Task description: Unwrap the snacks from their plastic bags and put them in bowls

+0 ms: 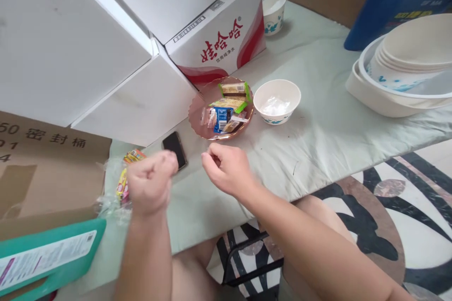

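Note:
My left hand (pixel 151 182) is curled into a fist over the table's near edge, beside a clear bag of colourful sweets (pixel 122 183). My right hand (pixel 226 169) hovers close by with fingers pinched together; whether either hand holds anything is hidden. Between and just behind the hands lies a black phone (pixel 175 149). Beyond it sits a pink glass plate (pixel 197 122) with several wrapped snacks (pixel 229 108). A small white bowl (pixel 277 102) with a clear wrapper inside stands right of the plate.
White cartons (pixel 219 33) with red lettering are stacked at the back left. Brown cardboard boxes (pixel 45 169) and a green packet (pixel 49 256) lie at the left. A stack of large white bowls (pixel 406 75) sits at the right, a paper cup (pixel 273 13) at the back.

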A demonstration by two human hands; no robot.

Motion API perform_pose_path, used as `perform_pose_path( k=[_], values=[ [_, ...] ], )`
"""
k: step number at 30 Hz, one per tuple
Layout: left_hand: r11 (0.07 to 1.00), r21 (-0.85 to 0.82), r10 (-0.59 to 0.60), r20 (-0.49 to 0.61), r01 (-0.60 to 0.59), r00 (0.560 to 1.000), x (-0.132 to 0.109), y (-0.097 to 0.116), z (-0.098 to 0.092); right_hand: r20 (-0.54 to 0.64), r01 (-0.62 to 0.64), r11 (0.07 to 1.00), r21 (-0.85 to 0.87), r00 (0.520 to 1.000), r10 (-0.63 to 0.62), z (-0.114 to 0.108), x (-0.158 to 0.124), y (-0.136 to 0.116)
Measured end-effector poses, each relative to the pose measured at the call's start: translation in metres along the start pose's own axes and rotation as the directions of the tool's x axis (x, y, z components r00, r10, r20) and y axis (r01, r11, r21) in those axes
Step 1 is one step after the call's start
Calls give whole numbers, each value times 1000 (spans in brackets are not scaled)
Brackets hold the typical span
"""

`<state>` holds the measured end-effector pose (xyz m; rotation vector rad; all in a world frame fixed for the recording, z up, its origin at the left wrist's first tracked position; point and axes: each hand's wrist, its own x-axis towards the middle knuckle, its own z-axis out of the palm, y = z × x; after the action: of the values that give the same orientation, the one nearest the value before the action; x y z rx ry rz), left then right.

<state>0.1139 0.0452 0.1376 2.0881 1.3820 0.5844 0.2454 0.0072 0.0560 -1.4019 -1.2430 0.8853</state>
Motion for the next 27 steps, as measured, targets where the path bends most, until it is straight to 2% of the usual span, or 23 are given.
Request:
perform_pose_path(
  k=[1, 4, 7, 11, 14, 16, 19, 22, 24, 27],
  values=[
    [994, -45, -100, -68, 97, 993, -16, -20, 5, 0, -5, 998, -66, 1000, 5, 6, -2, 1],
    [908, -249, -344, 12, 336, 939, -51, -71, 23, 46, -12, 972, -235, 999, 23, 22, -11, 6],
    [819, -387, -448, 29, 423, 894, -71, -110, 34, 151, 71, 942, -327, 988, -22, 33, -23, 16],
    [719, -563, -519, -43, 408, 854, -91, -143, 26, 284, 240, 899, -366, 949, -138, 41, -37, 25],
    [694, -626, -526, -103, 356, 844, -101, -160, 11, 389, 317, 857, -406, 909, -152, 49, -44, 31],
    [677, -678, -511, -153, 286, 846, -104, -169, 0, 407, 334, 836, -434, 901, -149, 58, -48, 35],
    [596, -782, -505, -189, 182, 842, -106, -179, -15, 365, 313, 827, -467, 920, -142, 79, -48, 38],
    [514, -849, -514, -192, 121, 836, -107, -185, -26, 326, 328, 819, -471, 927, -185, 112, -31, 29],
    [467, -879, -531, -194, 94, 825, -107, -187, -30, 322, 348, 817, -459, 923, -211, 143, -10, 14],
    [394, -919, -551, -217, 22, 806, -106, -188, -35, 329, 292, 832, -472, 934, -141, 196, 24, -11]
  ],
)
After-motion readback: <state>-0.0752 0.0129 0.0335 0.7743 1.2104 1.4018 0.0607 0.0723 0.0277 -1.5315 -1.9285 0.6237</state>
